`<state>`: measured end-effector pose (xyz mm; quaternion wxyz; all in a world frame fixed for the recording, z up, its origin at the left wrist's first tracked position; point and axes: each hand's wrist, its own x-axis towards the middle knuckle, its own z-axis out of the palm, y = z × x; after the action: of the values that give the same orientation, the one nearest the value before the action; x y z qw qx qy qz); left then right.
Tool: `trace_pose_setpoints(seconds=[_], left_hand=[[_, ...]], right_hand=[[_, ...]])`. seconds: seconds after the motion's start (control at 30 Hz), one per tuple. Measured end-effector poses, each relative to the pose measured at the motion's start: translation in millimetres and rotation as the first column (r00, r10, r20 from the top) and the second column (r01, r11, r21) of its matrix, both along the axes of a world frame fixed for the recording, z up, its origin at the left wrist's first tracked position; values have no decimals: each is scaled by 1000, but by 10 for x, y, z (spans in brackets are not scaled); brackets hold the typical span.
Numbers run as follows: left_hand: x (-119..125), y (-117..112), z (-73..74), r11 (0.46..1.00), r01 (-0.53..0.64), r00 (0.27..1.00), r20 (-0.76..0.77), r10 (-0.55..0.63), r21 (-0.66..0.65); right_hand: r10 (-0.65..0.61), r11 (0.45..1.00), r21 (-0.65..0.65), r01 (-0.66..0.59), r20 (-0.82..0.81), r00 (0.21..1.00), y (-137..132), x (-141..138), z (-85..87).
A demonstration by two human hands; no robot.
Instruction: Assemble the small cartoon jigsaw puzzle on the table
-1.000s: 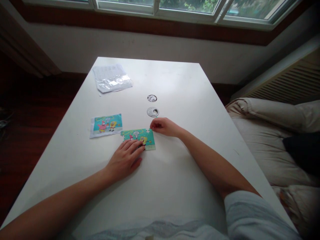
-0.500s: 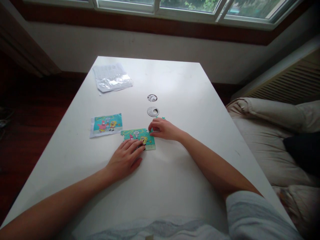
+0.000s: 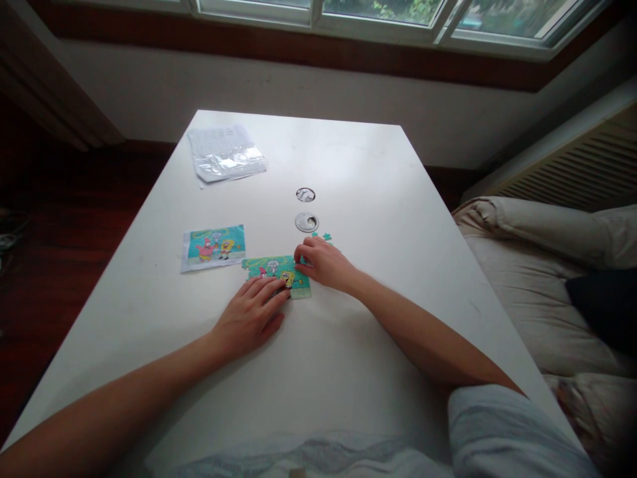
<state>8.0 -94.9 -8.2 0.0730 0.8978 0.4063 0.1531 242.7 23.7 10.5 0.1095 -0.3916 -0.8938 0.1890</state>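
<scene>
A small teal cartoon jigsaw puzzle [image 3: 271, 267] lies on the white table [image 3: 348, 345]. My left hand [image 3: 251, 315] rests flat on the puzzle's near edge, fingers stretched out. My right hand [image 3: 323, 262] sits at the puzzle's upper right corner with its fingertips curled and pressed onto the puzzle; what they hold is hidden. Loose teal puzzle pieces [image 3: 322, 236] lie just beyond that hand. A printed picture card [image 3: 213, 246] with the same cartoon lies to the left of the puzzle.
Two round metal-rimmed holes [image 3: 306, 222] [image 3: 305, 194] sit in the table beyond the puzzle. A clear plastic bag [image 3: 226, 156] lies at the far left. A beige cushion [image 3: 542, 285] is right of the table, a window at the back.
My right hand moved from beside the near round hole toward me and left onto the puzzle's upper right corner, uncovering loose pieces behind it. My left hand stayed put.
</scene>
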Motion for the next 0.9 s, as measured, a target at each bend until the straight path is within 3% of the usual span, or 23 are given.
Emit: trace_pose_setpoints(seconds=[0.5,0.9], left_hand=[[3,7,4,1000,6,1000,-1,-6,4],[36,26,0,1000,-7,1000,-15,7,16]], right_hand=[[-127,992,4,127,-45,991,39,-1,-106],[-131,991,33,132,-17,991,72,-31,-113]])
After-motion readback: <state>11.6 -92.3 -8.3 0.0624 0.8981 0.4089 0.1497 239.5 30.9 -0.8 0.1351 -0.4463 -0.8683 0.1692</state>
